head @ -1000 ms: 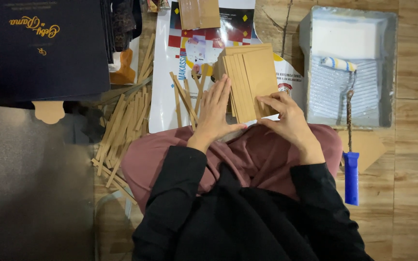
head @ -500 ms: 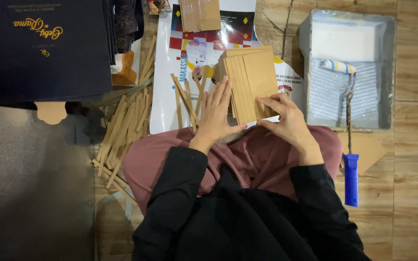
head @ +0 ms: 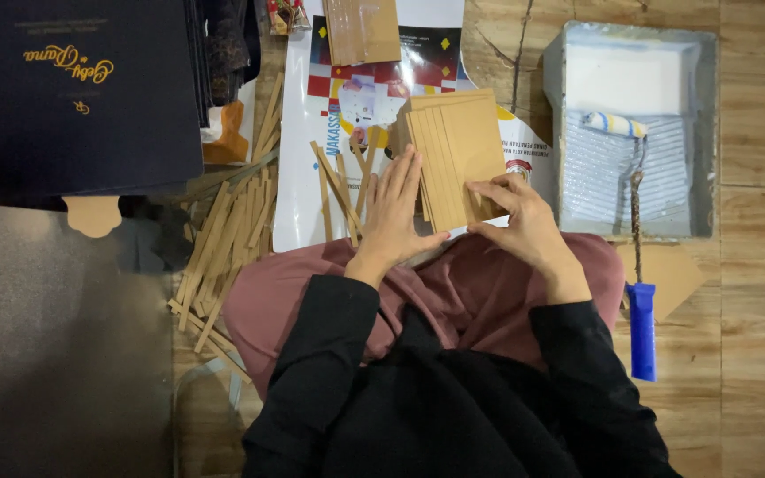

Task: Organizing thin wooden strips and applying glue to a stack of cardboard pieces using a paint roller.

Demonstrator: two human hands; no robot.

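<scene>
Matt brown cardboard sheets, glossy paper poster (printed), wood-grain floor

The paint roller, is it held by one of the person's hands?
No, the paint roller lies in the tray, while both hands rest on the stack of brown cards.
</scene>
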